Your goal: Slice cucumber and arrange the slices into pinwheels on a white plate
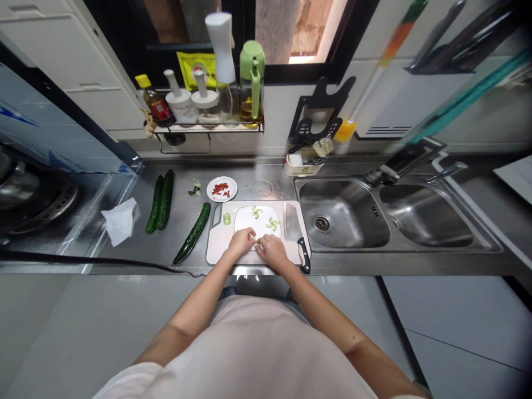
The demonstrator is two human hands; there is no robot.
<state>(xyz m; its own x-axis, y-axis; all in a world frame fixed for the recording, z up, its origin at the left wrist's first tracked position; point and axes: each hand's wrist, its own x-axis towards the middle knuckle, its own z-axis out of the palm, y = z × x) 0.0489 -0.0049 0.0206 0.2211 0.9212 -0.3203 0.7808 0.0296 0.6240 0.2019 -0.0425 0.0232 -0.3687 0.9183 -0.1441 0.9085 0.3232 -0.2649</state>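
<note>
My left hand (242, 241) and my right hand (272, 250) meet over the near edge of a white square plate (245, 217). Their fingers are pinched around small pale green cucumber slices, mostly hidden by the fingertips. Two pinwheel shapes of cucumber slices lie on the plate, one at the top (256, 213) and one at the right (272, 224). Under the plate is a pale cutting board (216, 244). A small stack of cucumber slices (226, 219) sits on its left side. A knife (305, 255) with a black handle rests along its right side.
A small plate of red pieces (211, 182) stands behind the board, beside cucumber scraps (195, 187). One whole cucumber (193, 233) lies left of the board, two more (161, 200) farther left near a white tissue (120, 220). A double sink (344, 213) is at right; a condiment rack (211, 128) hangs behind.
</note>
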